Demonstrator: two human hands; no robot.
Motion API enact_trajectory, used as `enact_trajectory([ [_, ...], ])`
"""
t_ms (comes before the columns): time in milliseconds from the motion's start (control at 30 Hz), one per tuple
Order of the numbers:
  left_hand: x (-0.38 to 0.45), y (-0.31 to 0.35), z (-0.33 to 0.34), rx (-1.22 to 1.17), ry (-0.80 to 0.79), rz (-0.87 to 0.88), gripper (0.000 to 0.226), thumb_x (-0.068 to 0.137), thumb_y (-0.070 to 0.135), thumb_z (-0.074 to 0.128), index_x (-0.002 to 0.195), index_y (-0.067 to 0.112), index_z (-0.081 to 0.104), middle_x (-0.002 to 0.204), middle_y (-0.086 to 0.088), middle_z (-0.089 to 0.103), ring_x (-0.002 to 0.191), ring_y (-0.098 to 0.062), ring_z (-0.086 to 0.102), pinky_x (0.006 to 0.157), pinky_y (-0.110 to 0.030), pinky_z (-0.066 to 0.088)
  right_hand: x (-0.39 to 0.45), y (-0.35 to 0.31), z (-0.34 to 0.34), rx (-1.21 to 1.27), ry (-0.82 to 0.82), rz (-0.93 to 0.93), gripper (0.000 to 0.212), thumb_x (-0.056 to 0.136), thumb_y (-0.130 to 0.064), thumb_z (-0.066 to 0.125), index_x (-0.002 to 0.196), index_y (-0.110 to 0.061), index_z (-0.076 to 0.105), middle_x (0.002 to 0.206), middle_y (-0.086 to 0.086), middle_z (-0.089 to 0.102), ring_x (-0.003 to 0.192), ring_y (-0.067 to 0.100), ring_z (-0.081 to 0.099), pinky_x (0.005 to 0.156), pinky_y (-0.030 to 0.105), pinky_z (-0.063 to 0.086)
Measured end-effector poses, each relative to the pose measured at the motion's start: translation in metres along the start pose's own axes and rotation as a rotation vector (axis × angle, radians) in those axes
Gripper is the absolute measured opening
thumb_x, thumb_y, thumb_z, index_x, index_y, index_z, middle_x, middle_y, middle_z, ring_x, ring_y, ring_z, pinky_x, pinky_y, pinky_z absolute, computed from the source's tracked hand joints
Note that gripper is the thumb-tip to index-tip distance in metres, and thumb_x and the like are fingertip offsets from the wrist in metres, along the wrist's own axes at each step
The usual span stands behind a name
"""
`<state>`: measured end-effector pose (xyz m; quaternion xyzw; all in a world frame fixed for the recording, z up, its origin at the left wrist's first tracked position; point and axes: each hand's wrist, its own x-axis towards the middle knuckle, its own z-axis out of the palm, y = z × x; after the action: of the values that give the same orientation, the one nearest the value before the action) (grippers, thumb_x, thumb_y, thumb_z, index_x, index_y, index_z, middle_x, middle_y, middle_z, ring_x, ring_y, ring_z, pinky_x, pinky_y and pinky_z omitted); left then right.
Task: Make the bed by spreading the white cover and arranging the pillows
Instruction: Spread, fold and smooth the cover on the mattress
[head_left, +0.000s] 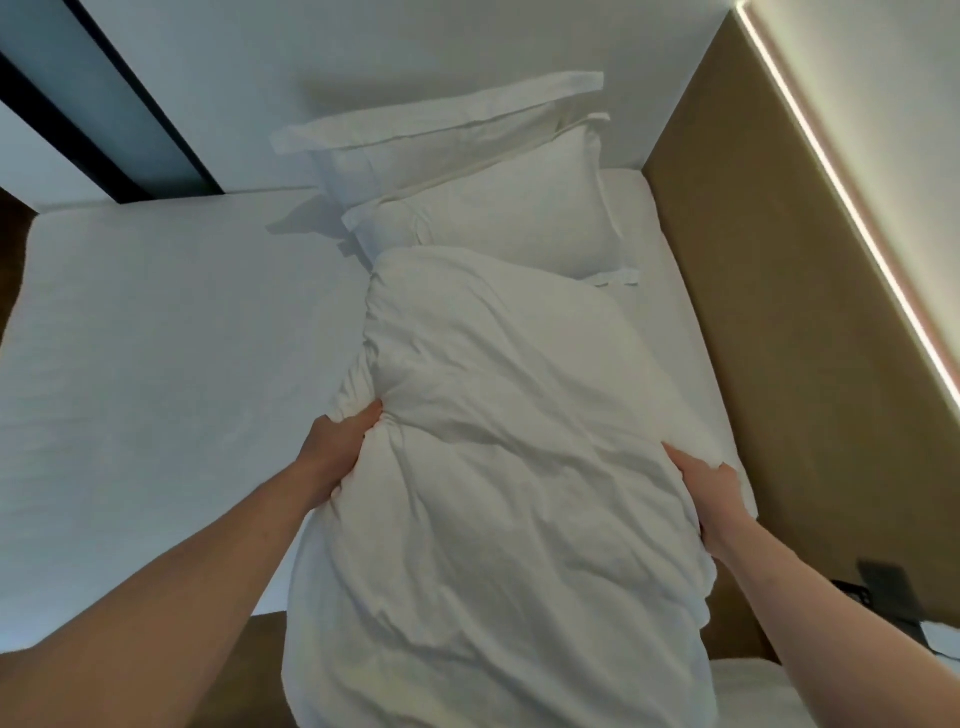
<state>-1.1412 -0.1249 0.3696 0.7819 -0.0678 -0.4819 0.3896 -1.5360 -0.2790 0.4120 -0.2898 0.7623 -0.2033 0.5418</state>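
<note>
A bunched white cover (493, 441) lies in a long heap down the right half of the bed (156, 338), hanging over the near edge. My left hand (337, 441) grips a fold at its left side. My right hand (711, 493) holds its right edge, fingers tucked into the cloth. Two white pillows sit at the head: one (493, 218) flat just beyond the cover, another (431, 135) leaning on the wall behind it.
The mattress left of the cover shows only its fitted sheet. A brown padded panel (779, 312) runs along the right side with a light strip (841, 197) above. A dark frame (130, 124) stands at the far left. Small dark items (883, 592) sit at the lower right.
</note>
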Motion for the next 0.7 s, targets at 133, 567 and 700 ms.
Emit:
enact_trajectory([
  [133,-0.003,0.005,0.012,-0.007,-0.026,0.008,0.103,0.061,0.071,0.081,0.144,0.014,0.058,0.134,-0.004,0.066,0.115,-0.026,0.065,0.106,-0.046,0.050,-0.007,-0.006,-0.017,-0.019,0.035,0.006,0.097,0.073,-0.041,0.088,0.149,-0.008,0.035,0.125,0.009,0.059,0.108,0.032,0.057,0.099,0.051,0.050],
  [567,-0.013,0.040,0.059,0.007,-0.045,0.037,0.089,0.075,0.064,0.079,0.144,0.013,0.057,0.132,-0.007,0.066,0.113,-0.028,0.064,0.104,-0.045,0.050,0.007,-0.041,-0.059,0.001,0.018,-0.001,0.093,0.068,-0.044,0.088,0.143,-0.009,0.046,0.112,0.002,0.066,0.098,0.027,0.065,0.089,0.047,0.055],
  [700,-0.007,0.044,0.096,0.020,-0.038,0.024,0.099,0.059,0.072,0.077,0.137,0.012,0.063,0.122,-0.006,0.070,0.107,-0.027,0.067,0.101,-0.046,0.053,0.037,-0.050,-0.082,-0.006,-0.002,-0.008,0.055,0.079,-0.034,0.085,0.118,-0.011,0.054,0.098,-0.001,0.064,0.088,0.022,0.062,0.078,0.040,0.052],
])
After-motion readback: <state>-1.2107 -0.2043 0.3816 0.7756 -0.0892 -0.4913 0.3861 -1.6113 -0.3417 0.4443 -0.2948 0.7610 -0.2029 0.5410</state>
